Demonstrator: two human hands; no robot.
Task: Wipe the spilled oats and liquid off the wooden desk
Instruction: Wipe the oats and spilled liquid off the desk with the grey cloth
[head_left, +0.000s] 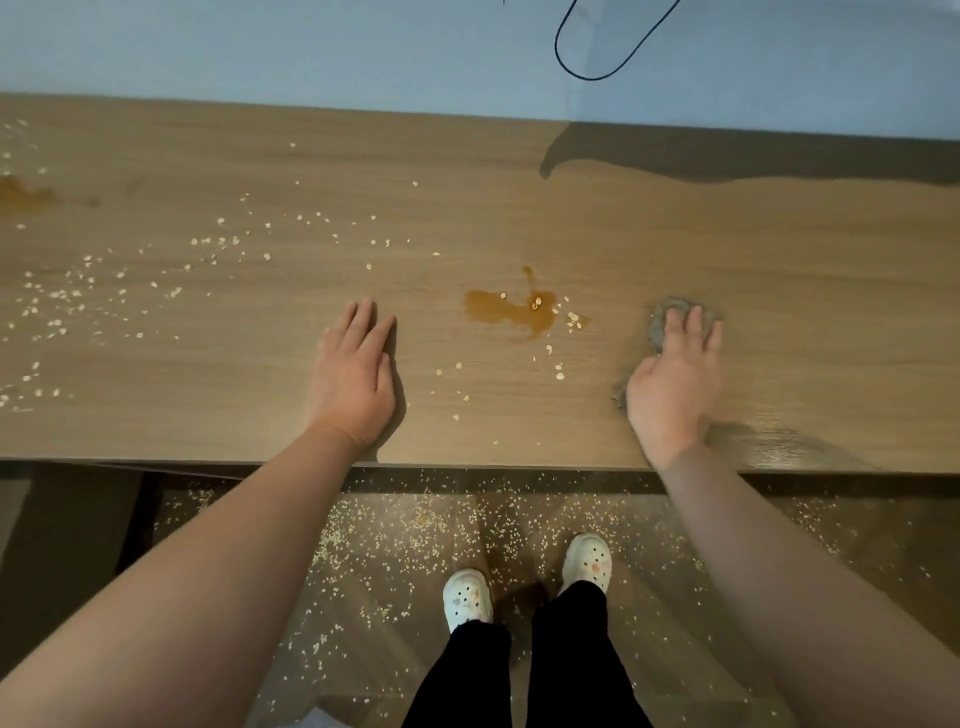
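A wooden desk (727, 249) stretches across the view. A brown liquid puddle (511, 312) with a few oats in it lies near the middle. Loose oats (93, 291) are scattered over the desk's left half, and a second brown stain (23, 195) sits at the far left. My right hand (672, 384) presses flat on a grey cloth (658, 327), just right of the puddle. My left hand (356, 374) rests flat on the desk, fingers straight, left of the puddle.
A wet sheen (779, 447) marks the desk by its front edge at the right. Many oats (415, 540) cover the floor below the desk, around my white shoes (467, 597). A black cable (597, 52) hangs on the wall behind.
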